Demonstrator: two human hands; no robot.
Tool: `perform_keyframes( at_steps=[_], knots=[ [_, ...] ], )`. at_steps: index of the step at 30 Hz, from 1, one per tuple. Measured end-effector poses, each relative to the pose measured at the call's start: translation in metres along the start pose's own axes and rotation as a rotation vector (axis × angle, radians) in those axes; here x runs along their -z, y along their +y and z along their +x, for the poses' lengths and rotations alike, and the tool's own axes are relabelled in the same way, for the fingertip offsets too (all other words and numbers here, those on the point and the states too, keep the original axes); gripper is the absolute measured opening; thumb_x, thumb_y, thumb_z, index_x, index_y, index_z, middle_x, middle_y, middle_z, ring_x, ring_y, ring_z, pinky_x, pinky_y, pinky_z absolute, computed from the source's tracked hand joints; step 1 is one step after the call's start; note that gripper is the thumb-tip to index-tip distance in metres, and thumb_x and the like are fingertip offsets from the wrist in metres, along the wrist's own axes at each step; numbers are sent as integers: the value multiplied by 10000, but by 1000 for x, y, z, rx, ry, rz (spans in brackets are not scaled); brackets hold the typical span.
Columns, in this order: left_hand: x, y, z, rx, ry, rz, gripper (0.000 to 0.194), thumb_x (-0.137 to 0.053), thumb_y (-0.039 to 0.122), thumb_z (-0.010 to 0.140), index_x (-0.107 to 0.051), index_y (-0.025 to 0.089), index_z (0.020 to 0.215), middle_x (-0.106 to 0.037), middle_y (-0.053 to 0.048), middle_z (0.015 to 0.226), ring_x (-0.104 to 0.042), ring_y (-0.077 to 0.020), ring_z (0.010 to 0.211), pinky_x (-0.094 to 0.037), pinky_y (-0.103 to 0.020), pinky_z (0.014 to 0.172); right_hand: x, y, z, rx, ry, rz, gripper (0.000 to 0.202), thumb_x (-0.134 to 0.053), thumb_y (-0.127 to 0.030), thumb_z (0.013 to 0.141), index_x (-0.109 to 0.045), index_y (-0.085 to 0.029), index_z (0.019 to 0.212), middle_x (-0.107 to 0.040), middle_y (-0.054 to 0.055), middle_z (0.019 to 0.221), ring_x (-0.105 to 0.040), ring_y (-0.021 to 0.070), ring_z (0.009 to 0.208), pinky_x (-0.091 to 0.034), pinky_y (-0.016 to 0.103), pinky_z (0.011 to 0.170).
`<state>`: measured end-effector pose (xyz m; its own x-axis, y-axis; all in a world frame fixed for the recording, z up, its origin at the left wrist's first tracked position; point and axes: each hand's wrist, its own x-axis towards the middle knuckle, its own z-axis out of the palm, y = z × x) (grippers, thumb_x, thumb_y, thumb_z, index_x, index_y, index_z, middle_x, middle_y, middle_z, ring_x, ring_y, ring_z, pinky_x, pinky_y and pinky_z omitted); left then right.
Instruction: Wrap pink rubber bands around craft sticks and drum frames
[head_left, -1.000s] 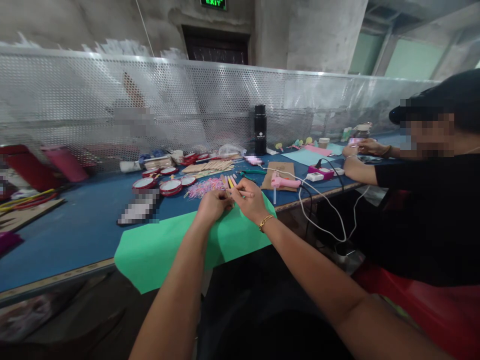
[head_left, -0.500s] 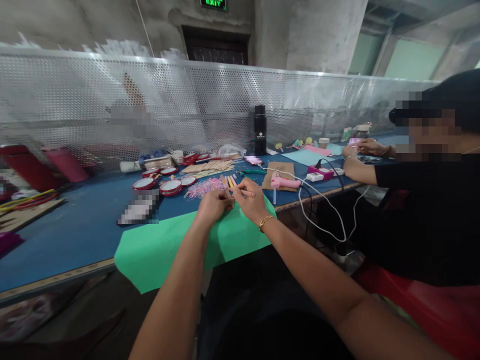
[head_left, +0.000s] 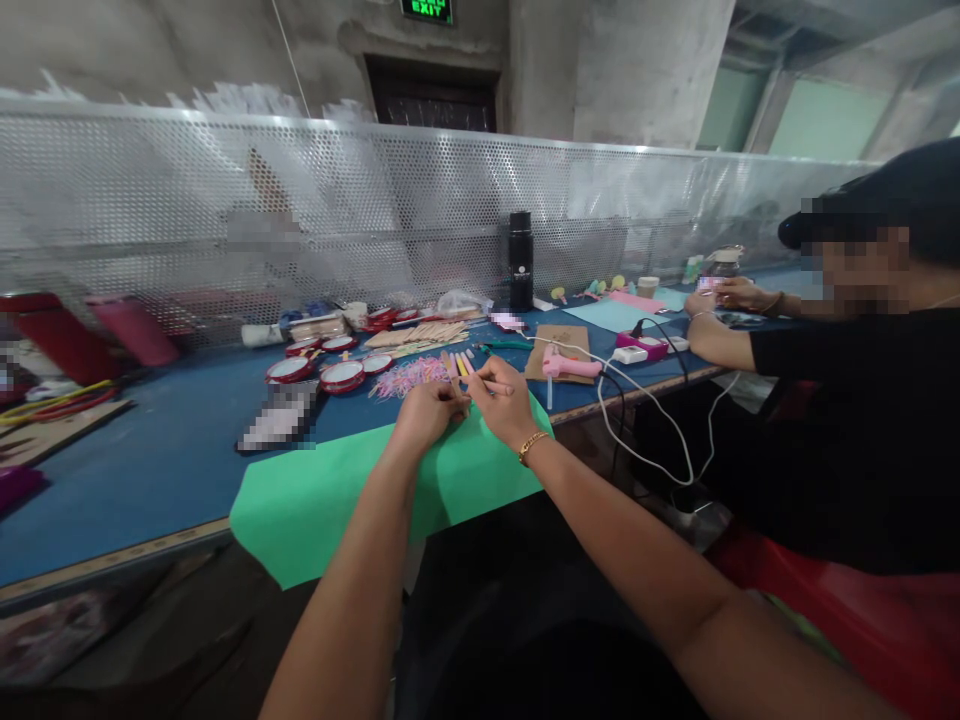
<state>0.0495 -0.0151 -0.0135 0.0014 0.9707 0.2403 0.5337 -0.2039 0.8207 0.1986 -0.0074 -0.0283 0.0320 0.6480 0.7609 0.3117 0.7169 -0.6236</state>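
Pinching pen (head_left: 496, 388) in your R hand (head_left: 507, 408) at 12 o'clk; L hand (head_left: 424, 414) hold unclear. Prob. marking step; next needs steadiness.

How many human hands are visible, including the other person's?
4: the wearer's bare left hand and bare right hand, over the flat green sheet; the co-worker's bare nearer hand and bare farther hand, at right. Others may be hidden.

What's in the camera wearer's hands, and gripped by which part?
Right hand: a pen, gripped partway along, one end sticking out. Left hand: seemingly a stick; where it's gripped is hidden.
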Motion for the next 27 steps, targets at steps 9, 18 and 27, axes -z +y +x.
perform_keyframes(
  at_steps=[9, 18, 27],
  knots=[
    [0, 2, -1, 10, 22, 50, 159, -677, 280, 657, -654, 178, 536, -615, -8, 507, -457, -116, 457, -291, -260, 489, -1, 0, 0, 55, -13, -33, 226, -567, -272, 876, -464, -246, 677, -576, -16, 665, -543, 178, 699, -426, 334, 759],
    [0, 7, -2, 14, 23, 59, 174, -658, 287, 662, -644, 183, 523, -609, -8, 498, -448, -118, 452, -286, -264, 485, 0, -1, 0, 62, -17, -17, 235, -599, -273, 869, -472, -242, 675, -579, -18, 670, -545, 177, 706, -426, 339, 775],
    [1, 3, -1, 4, 10, 44, 158, -657, 285, 647, -646, 179, 530, -614, -10, 506, -460, -121, 467, -295, -264, 496, 0, 1, 0, 24, 0, -32, 233, -586, -266, 875, -474, -237, 672, -586, -11, 684, -551, 177, 712, -423, 332, 754]
  ],
)
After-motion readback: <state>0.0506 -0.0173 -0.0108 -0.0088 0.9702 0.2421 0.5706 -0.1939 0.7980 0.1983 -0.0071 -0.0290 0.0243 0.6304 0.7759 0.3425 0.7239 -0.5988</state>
